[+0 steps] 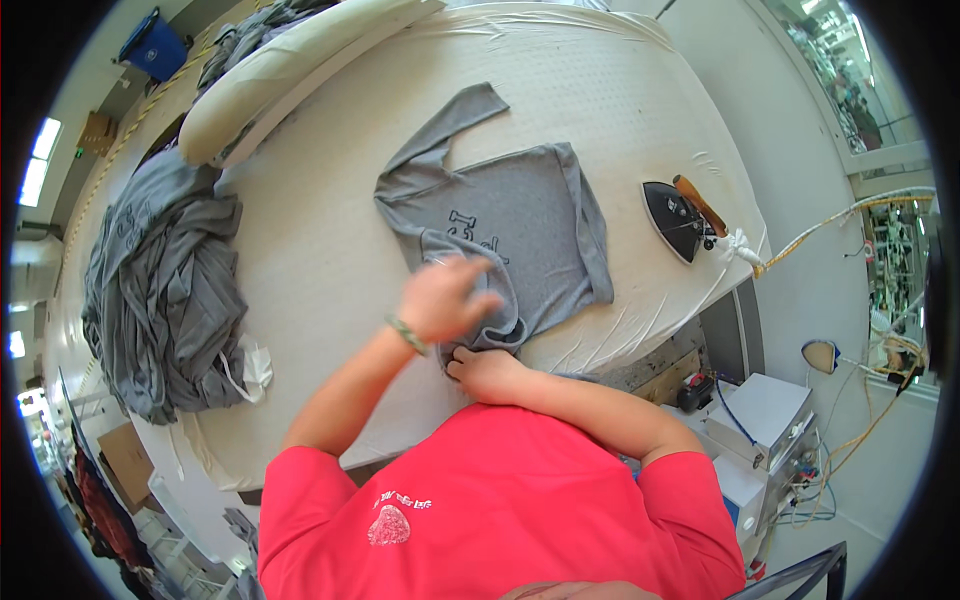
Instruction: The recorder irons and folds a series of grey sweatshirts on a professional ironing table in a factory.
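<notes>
A grey sweatshirt (530, 200) with dark lettering lies on the white-covered table in front of me, one sleeve stretched toward the far side. Its near end is folded back in a loop beside my hands. Over that bunched part is my left hand (450, 298), slightly blurred, its thumb and fingers apart and nothing visible between them. Close to the table's near edge, my right hand (490, 375) has its fingers closed on the sweatshirt's near edge. An electric iron (676, 222) with a wooden handle rests to the right of the sweatshirt.
A heap of grey garments (165, 290) covers the table's left side, with a white cloth piece (256, 368) beside it. A long padded pressing board (270, 90) stands at the far left. The iron's cord (810, 232) runs off right. Pale equipment boxes (765, 415) stand below right.
</notes>
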`<action>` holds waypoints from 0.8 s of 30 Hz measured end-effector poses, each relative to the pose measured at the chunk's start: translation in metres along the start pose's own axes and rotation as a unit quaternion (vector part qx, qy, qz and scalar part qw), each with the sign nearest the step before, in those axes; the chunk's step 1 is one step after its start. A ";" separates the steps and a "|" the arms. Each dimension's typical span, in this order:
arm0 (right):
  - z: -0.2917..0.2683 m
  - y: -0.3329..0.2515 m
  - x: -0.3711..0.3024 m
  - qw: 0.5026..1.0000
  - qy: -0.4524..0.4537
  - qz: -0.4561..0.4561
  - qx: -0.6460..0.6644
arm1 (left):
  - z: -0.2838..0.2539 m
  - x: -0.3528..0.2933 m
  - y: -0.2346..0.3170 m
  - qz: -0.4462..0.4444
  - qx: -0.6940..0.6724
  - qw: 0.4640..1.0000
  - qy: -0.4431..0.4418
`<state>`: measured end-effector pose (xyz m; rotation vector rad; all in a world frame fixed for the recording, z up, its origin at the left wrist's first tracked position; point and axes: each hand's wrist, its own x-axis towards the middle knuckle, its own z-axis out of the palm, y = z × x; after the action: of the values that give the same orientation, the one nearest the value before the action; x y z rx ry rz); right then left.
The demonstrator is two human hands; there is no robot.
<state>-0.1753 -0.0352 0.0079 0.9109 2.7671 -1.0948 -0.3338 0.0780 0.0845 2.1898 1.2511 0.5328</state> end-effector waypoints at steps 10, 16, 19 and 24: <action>-0.039 -0.034 -0.026 0.999 0.041 -0.003 -0.013 | -0.015 -0.092 -0.033 -0.109 -0.112 0.988 0.020; -0.055 -0.001 -0.071 0.949 0.311 -0.007 0.041 | -0.012 -0.212 -0.093 -0.391 -0.216 0.849 0.283; -0.058 0.065 -0.121 0.896 0.387 0.201 0.083 | 0.029 -0.246 -0.076 -0.443 -0.376 0.638 0.505; -0.073 0.124 -0.172 0.845 0.407 0.345 0.039 | 0.104 -0.220 0.066 -0.533 -0.522 0.549 0.376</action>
<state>0.0459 -0.0048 0.0264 2.6062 2.3979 -0.7737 -0.3373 -0.1683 0.0332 -0.0488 1.6673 1.2312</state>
